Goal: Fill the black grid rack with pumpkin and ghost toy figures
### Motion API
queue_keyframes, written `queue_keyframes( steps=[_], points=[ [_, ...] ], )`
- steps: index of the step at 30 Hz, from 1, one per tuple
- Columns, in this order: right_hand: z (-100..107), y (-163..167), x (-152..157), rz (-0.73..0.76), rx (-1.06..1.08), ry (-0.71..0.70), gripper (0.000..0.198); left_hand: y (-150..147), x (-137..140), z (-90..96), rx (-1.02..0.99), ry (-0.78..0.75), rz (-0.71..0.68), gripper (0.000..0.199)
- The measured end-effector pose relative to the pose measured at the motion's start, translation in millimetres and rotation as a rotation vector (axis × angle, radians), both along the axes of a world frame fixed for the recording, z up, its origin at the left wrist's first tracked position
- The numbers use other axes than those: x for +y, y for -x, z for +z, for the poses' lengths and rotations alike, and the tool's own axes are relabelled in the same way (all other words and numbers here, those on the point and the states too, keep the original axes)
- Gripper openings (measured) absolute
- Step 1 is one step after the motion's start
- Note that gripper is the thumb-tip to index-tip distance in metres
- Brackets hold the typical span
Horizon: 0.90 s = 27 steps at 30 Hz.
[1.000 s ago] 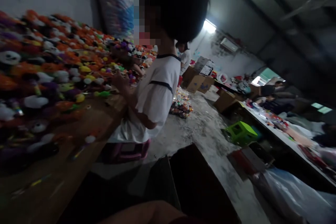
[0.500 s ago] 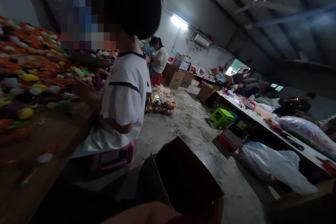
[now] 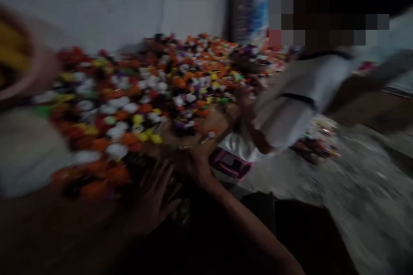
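My left hand [image 3: 156, 195] is low over the near edge of the brown table [image 3: 213, 120], its fingers stretched out and apart, with nothing visible in it. Just to its right, my right hand [image 3: 198, 163] reaches in over the table edge. Blur and dim light hide its fingertips, and I cannot make out whether it holds anything. A small object with a pale round top [image 3: 211, 134] lies on the table beyond my right hand. Beyond both hands spreads a large heap of small colourful pieces [image 3: 145, 90], orange, white, yellow, black and purple.
A co-worker in a white top [image 3: 290, 99] sits at the right, arms over the table, by a purple stool [image 3: 230, 164]. An open cardboard box [image 3: 309, 227] stands at lower right. A pink container [image 3: 45, 60] is at the left. Bagged pieces [image 3: 319, 139] rest on the concrete floor.
My view has swung left from the room to the table and heap. Both my hands now show over the table edge; before, only part of an arm was visible at the bottom.
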State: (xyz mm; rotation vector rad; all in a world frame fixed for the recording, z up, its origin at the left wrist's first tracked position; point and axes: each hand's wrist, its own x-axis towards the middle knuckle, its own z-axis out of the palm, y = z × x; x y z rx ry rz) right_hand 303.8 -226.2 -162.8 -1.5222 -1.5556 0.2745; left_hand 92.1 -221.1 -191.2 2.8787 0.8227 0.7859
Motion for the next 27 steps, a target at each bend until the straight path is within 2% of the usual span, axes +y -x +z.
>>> queue_keyframes(
  steps=[3, 7, 11, 14, 19, 21, 23, 25, 27],
  points=[
    [-11.1, 4.7, 24.1, 0.082, 0.025, -0.026, 0.028, -5.0, 8.1, -12.4, 0.041, 0.026, 0.025, 0.089],
    [2.3, -16.7, 47.4, 0.093, -0.073, -0.031, 0.027, -15.8, 6.8, -18.9, 0.022, 0.101, 0.11, 0.081],
    [25.1, -48.1, 85.8, -0.081, -0.198, -0.104, 0.027, -18.2, 2.9, -18.0, -0.003, 0.148, 0.13, 0.074],
    [39.3, -65.8, 125.9, -0.197, -0.293, -0.052, 0.025, -15.6, 5.3, -20.2, -0.012, 0.147, 0.107, 0.068],
    [54.9, -63.9, 192.0, -0.391, -0.372, -0.012, 0.023, -12.6, 6.6, -31.4, 0.014, 0.06, 0.081, 0.066],
    [59.3, -60.3, 214.7, -0.477, -0.376, -0.01, 0.021, -15.6, 5.1, -36.6, 0.002, 0.057, 0.112, 0.063],
    [63.9, -60.1, 233.3, -0.537, -0.395, 0.057, 0.017, -20.6, 3.8, -39.7, -0.018, 0.078, 0.164, 0.061],
    [68.0, -62.0, 244.6, -0.494, -0.415, 0.121, 0.016, -25.5, 3.4, -38.5, -0.037, 0.091, 0.182, 0.056],
    [67.2, -61.3, 245.8, -0.355, -0.408, 0.135, 0.02, -27.6, 3.1, -31.6, -0.055, 0.109, 0.181, 0.051]
  ],
)
